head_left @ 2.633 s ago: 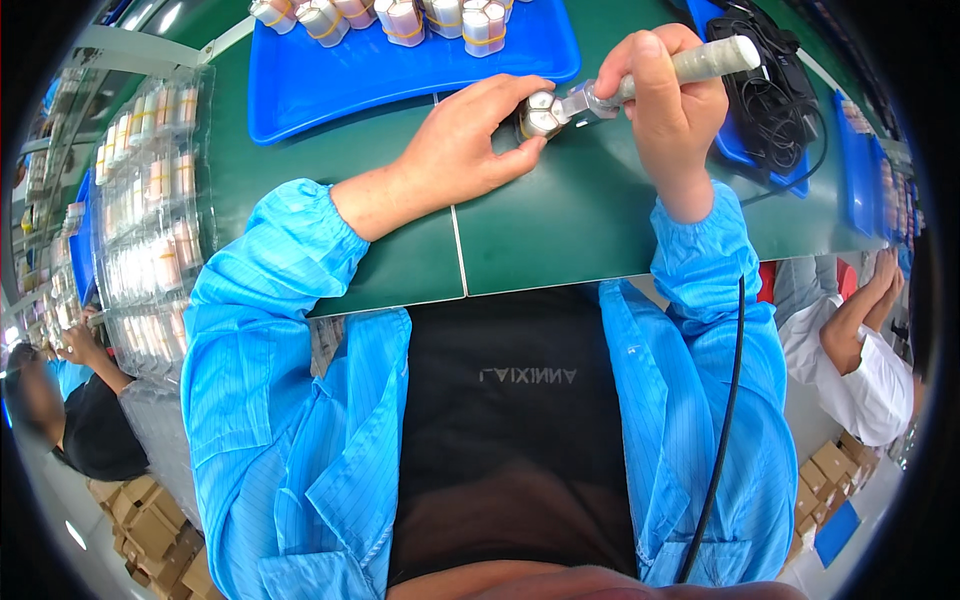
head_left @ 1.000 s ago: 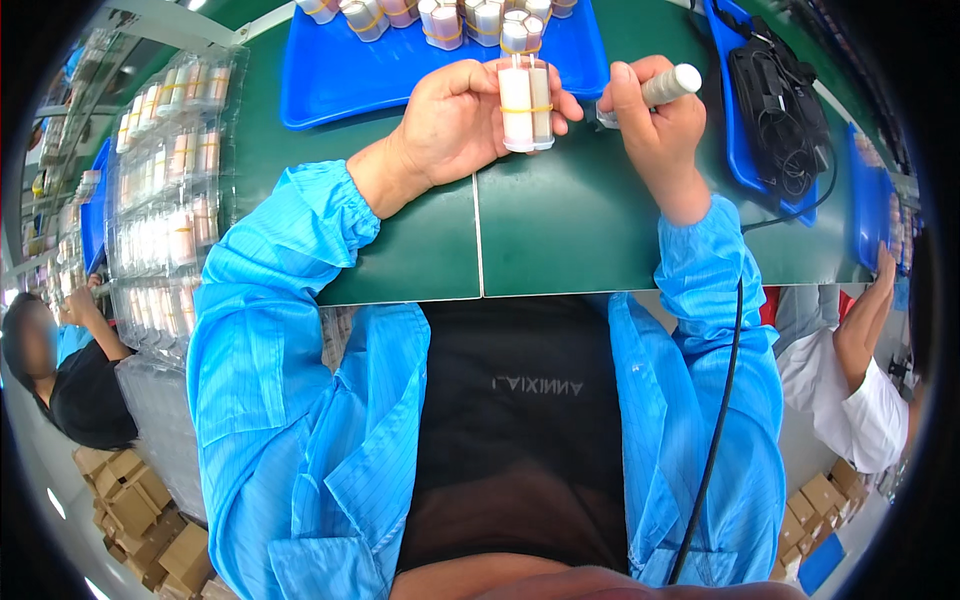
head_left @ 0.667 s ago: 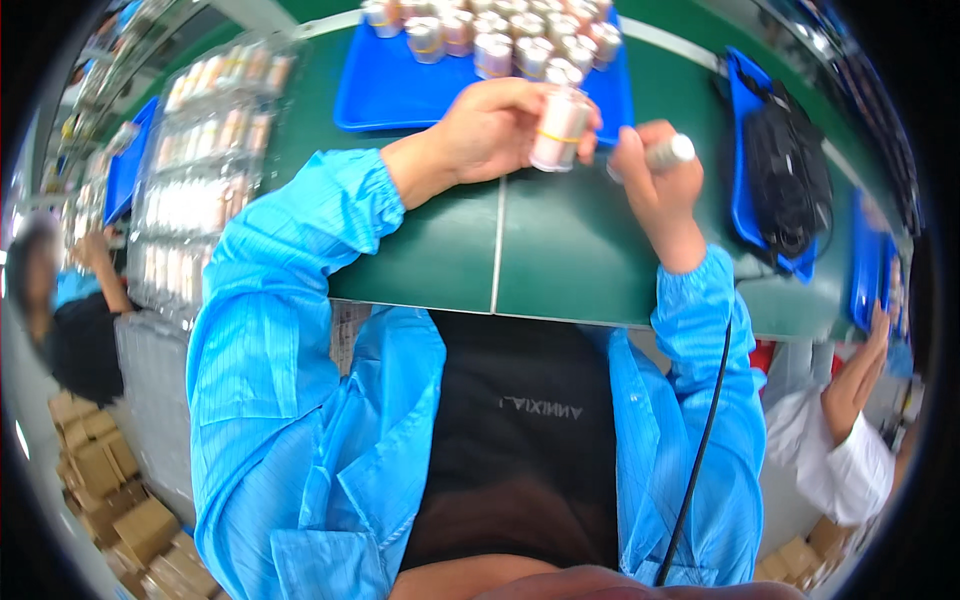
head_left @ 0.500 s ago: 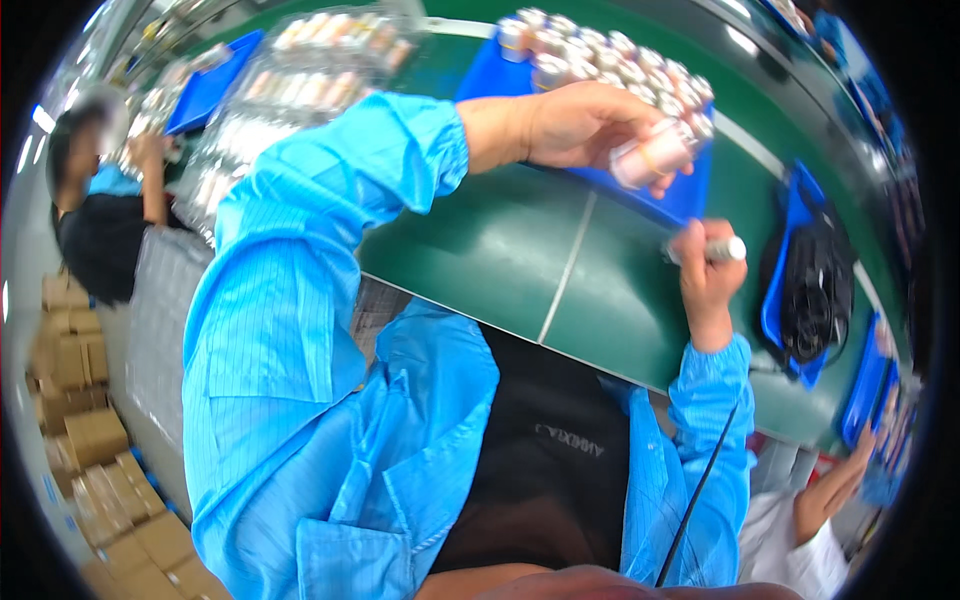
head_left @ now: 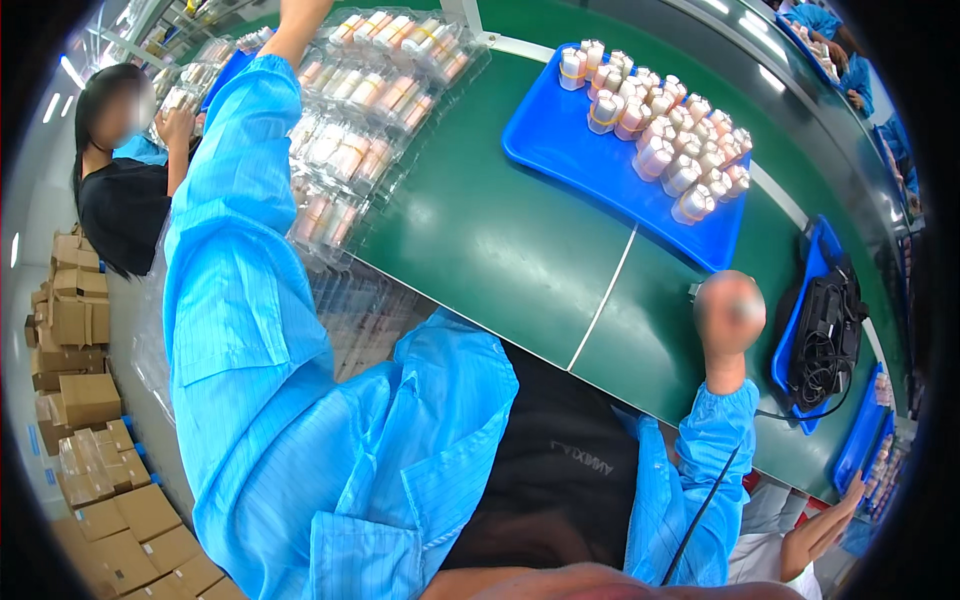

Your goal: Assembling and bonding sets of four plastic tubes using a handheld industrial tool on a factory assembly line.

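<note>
My right hand (head_left: 730,310) is closed and blurred above the green table, below the near right corner of the blue tray. A small cylinder with a pale metallic end is gripped in it, mostly hidden by the fingers. My left arm reaches to the far left, and the left hand (head_left: 303,12) runs out past the top edge, so its fingers are hidden. Nearest to that arm are clear plastic trays (head_left: 350,150) of pinkish and white cylinder bundles. Several upright bundles of small cylinders (head_left: 655,157), some with yellow bands, stand in the blue tray (head_left: 570,150).
A second blue tray holding a black cabled device (head_left: 825,330) lies on the right of the green table (head_left: 470,250). Another person (head_left: 125,180) works at the far left, near stacked cardboard boxes (head_left: 85,320). A co-worker's hand (head_left: 825,525) shows at the lower right.
My left hand has swung from above the blue tray to the far left, past the top edge. The banded bundle it held is out of sight. The right hand appears slightly lower.
</note>
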A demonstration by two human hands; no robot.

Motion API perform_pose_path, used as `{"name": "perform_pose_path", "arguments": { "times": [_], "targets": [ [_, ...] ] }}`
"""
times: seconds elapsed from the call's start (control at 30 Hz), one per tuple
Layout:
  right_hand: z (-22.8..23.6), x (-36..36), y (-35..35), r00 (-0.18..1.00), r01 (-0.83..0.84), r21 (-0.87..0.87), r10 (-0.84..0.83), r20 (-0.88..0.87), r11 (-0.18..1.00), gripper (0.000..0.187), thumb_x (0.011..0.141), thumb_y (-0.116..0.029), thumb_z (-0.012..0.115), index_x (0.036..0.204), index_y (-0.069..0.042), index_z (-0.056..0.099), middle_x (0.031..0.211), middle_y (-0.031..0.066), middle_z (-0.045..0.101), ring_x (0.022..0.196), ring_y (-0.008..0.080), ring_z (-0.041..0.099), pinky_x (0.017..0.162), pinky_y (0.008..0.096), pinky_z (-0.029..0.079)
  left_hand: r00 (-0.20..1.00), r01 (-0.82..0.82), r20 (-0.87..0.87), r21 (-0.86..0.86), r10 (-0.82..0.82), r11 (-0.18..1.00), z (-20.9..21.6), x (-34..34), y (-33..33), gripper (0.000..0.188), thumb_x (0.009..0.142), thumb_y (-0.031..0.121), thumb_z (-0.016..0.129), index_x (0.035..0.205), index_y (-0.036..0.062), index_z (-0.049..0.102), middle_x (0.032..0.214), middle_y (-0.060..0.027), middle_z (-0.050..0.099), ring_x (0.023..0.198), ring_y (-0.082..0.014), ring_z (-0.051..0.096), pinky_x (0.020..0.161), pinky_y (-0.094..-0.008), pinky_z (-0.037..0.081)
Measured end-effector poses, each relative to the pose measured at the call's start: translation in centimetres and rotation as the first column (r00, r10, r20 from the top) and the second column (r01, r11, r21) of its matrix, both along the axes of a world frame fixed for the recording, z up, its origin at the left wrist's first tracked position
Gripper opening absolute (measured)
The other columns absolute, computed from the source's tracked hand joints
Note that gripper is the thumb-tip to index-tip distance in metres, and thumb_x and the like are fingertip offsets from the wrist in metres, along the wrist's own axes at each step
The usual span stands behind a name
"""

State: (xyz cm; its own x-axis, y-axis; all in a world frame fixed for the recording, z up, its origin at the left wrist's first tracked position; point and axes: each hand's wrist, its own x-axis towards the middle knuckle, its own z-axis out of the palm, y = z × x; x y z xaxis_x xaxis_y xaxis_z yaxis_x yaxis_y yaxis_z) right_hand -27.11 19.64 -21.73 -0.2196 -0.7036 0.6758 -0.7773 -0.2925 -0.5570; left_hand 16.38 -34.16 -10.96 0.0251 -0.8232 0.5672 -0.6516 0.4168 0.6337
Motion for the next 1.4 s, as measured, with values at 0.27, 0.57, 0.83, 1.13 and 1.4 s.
{"name": "perform_pose_path", "arguments": {
  "times": [0.27,0.57,0.83,1.13,1.4],
  "targets": [
    [-0.6,0.0,-0.2,1.000,0.019,-0.015,-0.019,-0.023,1.000,0.018,0.092,-0.004,0.065,0.077,-0.004,0.056,0.061,0.0067,0.063,0.051,0.0164,0.059,0.049,0.0283,0.044,0.860,-0.200,0.461,-0.091,0.219,0.976,-5.7,4.2,-2.7,0.034,0.075,0.033,0.076,0.087,0.0019,0.069,0.085,-0.0231,0.070,0.087,-0.0389,0.069,0.079,-0.0457,0.054],
    [0.1,-0.1,0.0,0.998,-0.009,-0.009,0.008,-0.069,1.000,0.019,0.089,-0.003,0.068,0.075,-0.005,0.056,0.060,0.0072,0.060,0.048,0.0196,0.057,0.047,0.0309,0.042,0.722,-0.263,0.679,0.098,0.129,0.960,-5.1,4.8,-5.8,0.034,0.081,0.032,0.075,0.107,0.0092,0.071,0.098,-0.0146,0.071,0.094,-0.0307,0.068,0.084,-0.0430,0.053],
    [0.2,0.7,-0.6,0.976,0.021,-0.124,-0.047,-0.213,0.992,0.022,0.081,-0.001,0.074,0.071,-0.007,0.055,0.058,0.0085,0.052,0.047,0.0261,0.055,0.045,0.0358,0.042,0.618,0.485,0.758,-0.161,-0.207,0.860,2.9,-14.3,6.4,0.029,0.087,0.027,0.060,0.084,0.0017,0.073,0.083,-0.0203,0.070,0.080,-0.0404,0.067,0.075,-0.0485,0.053],
    [0.9,0.9,-0.8,0.981,0.054,-0.154,-0.081,-0.174,0.987,0.025,0.081,-0.004,0.075,0.070,-0.007,0.053,0.056,0.0072,0.054,0.045,0.0246,0.055,0.043,0.0346,0.041,0.002,0.970,0.760,0.157,-0.650,0.186,-1.5,-32.4,29.7,0.033,0.085,0.030,0.069,0.106,0.0046,0.066,0.097,-0.0170,0.063,0.092,-0.0377,0.062,0.081,-0.0461,0.050],
    [1.2,0.6,-0.7,0.980,0.048,-0.162,-0.078,-0.185,0.986,0.026,0.081,-0.006,0.076,0.070,-0.007,0.053,0.056,0.0065,0.053,0.045,0.0237,0.054,0.043,0.0337,0.041,0.179,0.984,0.733,-0.124,-0.656,0.130,-3.8,-31.8,33.0,0.021,0.081,0.013,0.067,0.098,0.0013,0.065,0.097,-0.0141,0.058,0.090,-0.0328,0.056,0.077,-0.0441,0.047]
  ]
}}
